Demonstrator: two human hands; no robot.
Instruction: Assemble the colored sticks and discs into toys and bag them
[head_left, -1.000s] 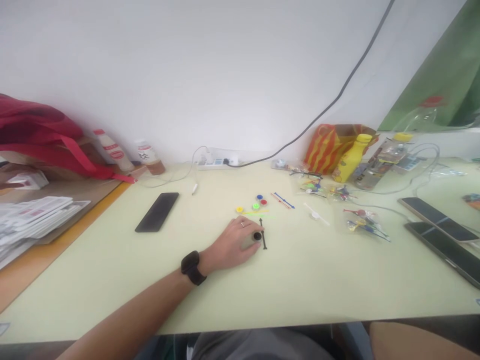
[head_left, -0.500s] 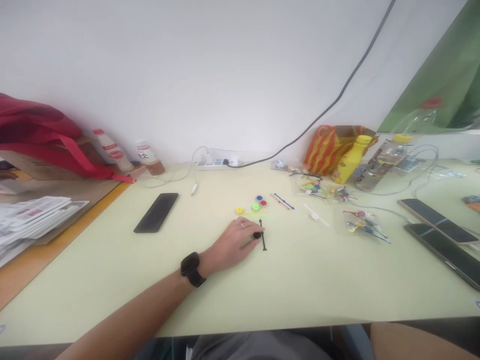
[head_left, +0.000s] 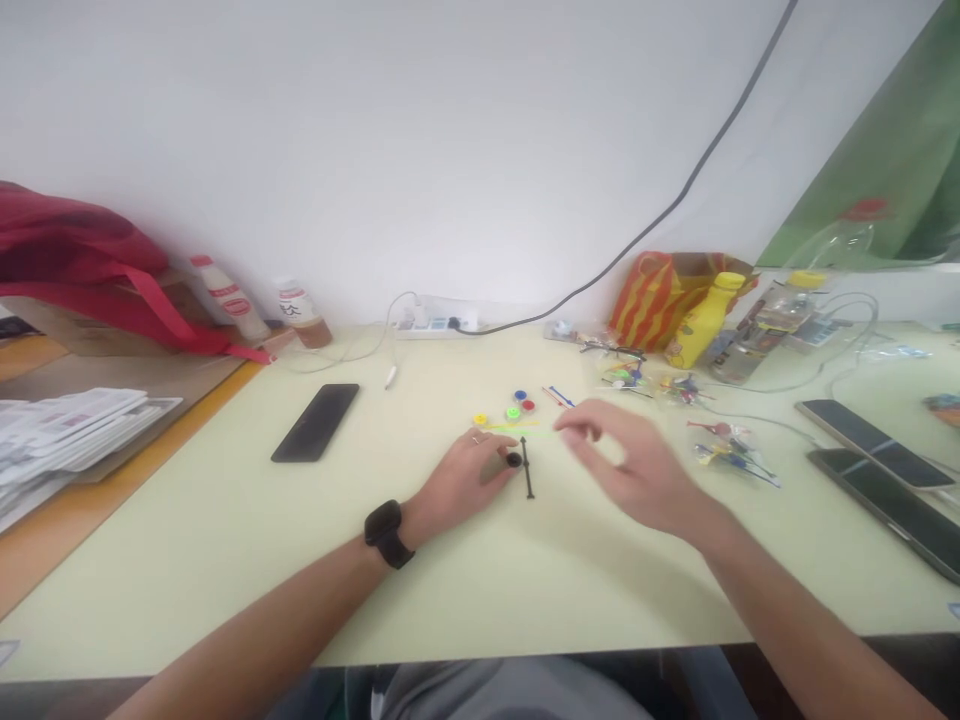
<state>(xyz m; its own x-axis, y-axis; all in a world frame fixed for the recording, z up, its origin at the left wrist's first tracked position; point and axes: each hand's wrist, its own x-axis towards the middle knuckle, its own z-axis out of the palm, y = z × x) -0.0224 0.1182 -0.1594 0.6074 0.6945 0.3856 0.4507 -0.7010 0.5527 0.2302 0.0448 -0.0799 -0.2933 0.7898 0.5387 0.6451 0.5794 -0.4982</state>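
My left hand (head_left: 474, 475), with a ring and a black watch on the wrist, rests on the table. Its thumb and fingers are around a small black round piece (head_left: 514, 460). Right beside the fingertips lies a thin black stick with arrow-like ends (head_left: 528, 470). My right hand (head_left: 634, 460) hovers to the right of it, fingers bent and slightly apart, with nothing visible in them. Beyond the hands are yellow (head_left: 481, 420), green (head_left: 513, 413), blue (head_left: 520, 396) and red (head_left: 529, 406) round pieces. Blue and red sticks (head_left: 559, 397) are partly covered by my right hand.
A black phone (head_left: 316, 423) lies at left. Small bags of coloured parts (head_left: 731, 455), two more phones (head_left: 874, 440) and a yellow bottle (head_left: 705, 320) are at right. A power strip (head_left: 435, 325) is by the wall; papers (head_left: 75, 430) sit at far left.
My right hand has come into view from the lower right and now covers the white stick. The black round piece has shifted slightly upward with my left fingers.
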